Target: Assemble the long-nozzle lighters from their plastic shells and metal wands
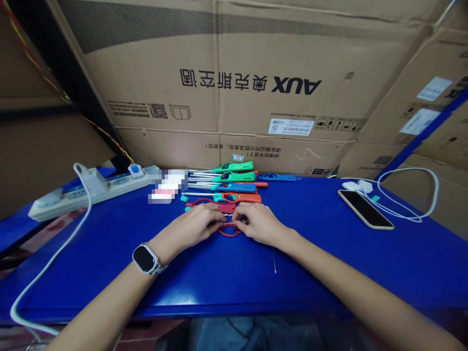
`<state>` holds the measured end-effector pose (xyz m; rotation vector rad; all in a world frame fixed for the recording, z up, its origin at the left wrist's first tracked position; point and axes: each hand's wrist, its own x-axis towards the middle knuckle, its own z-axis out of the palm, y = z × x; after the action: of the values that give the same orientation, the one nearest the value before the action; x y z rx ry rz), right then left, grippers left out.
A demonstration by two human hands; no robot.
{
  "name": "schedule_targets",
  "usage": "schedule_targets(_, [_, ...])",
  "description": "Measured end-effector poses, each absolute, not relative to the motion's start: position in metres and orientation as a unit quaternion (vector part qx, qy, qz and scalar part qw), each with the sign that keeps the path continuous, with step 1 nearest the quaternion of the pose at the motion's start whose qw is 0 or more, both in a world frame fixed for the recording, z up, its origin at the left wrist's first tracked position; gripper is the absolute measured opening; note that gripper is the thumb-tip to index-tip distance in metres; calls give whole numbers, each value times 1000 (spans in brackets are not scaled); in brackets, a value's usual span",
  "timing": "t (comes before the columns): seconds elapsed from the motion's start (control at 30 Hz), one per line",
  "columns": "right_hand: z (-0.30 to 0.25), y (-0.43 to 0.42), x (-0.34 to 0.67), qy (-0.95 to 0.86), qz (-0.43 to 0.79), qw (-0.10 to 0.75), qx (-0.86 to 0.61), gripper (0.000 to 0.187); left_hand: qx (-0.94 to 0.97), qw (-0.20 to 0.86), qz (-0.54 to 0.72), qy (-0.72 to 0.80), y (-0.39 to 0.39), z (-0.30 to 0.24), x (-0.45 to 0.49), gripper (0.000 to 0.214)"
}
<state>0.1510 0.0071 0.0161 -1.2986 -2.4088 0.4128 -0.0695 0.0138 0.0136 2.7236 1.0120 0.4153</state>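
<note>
My left hand (201, 225) and my right hand (259, 223) meet at the middle of the blue table with bent, pinching fingers. Between them shows the open loop of a red lighter casing (229, 233), its ends covered by the fingers. My left hand grips its left side. A small part in my right fingertips is too small to name. Just beyond lies another red lighter piece (227, 208). Behind it, long-necked lighters lie in a row: an orange one (243, 198), a blue one (237, 187) and green ones (239, 177). A thin metal rod (274, 261) lies below my right hand.
A white power strip (120, 184) with plugs and a white cable (78, 229) runs along the left. At the right lie a phone (365, 209) and a coiled charging cable (433, 195). A large cardboard box (234, 44) walls off the back. Another blue lighter (280, 177) rests against it.
</note>
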Motion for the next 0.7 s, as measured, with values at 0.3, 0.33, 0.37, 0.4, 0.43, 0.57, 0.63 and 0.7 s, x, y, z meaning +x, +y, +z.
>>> schedule_targets(0.3, [20,6,151,-852,150,190,-465,12,950,9,110,293,2,21,-71,22])
schedule_targets(0.33, [21,6,151,-857,149,187,-457,12,951,4,103,292,1,21,-71,21])
schedule_targets(0.37, [21,7,152,-862,149,184,-448,13,951,2,98,293,-1,21,-71,21])
schedule_targets(0.4, [21,8,153,-865,149,182,-442,14,951,2,95,295,-1,21,-72,20])
schedule_targets(0.43, [20,9,154,-867,152,180,-440,15,950,4,94,298,-2,21,-72,20])
schedule_targets(0.57, [14,15,156,-858,170,186,-448,13,948,1,98,302,-2,21,-73,20])
schedule_targets(0.63, [10,17,156,-848,188,198,-453,17,948,-7,96,303,-2,21,-72,20])
schedule_targets(0.7, [9,17,156,-840,205,206,-459,21,948,-15,102,300,-1,21,-72,22])
